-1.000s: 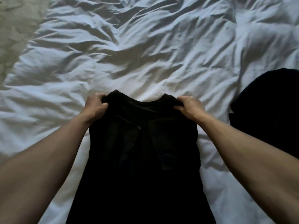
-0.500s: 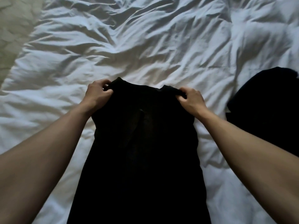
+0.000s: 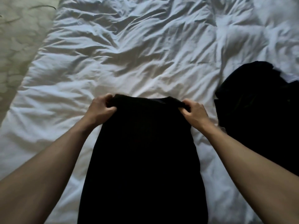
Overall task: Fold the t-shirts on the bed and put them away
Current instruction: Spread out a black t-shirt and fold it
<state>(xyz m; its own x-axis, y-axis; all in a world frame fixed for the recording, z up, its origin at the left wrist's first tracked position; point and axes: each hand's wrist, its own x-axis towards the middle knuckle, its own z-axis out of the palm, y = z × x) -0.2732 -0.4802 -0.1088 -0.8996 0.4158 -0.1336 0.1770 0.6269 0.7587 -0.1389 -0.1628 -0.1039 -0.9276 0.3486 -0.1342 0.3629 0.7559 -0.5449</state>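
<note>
A long, narrow black cotton t-shirt (image 3: pixel 142 159) lies flat on the rumpled white bed sheet (image 3: pixel 129 54), already folded in lengthwise so that it forms a strip. Its long axis runs straight away from the person, from the bottom edge of the view up to the two hands, which sit at its far end.

The left hand (image 3: pixel 100 109) pinches the far left corner of that end, fingers curled over the edge with the thumb underneath. The right hand (image 3: pixel 194 110) pinches the far right corner in the same way. The hands are spread just to the width of the strip, level with each other, so neither is nearer to the cloth than the other; both already have it. The far edge between them sags a little and looks lifted slightly off the sheet, though the dark cloth hides its creases.

The strip's whole length lies between the hands and the person's body, so the likely next fold is to carry the held end back toward the near hem.

The fabric looks soft, thin and limp and should drape rather than hold shape. To the right of the right hand, close to its wrist, lies a loose heap of dark clothing (image 3: pixel 258 110), unfolded, on the same sheet. Left of the left arm, beyond the bed's edge, is a pale patterned floor (image 3: pixel 17 46).
</note>
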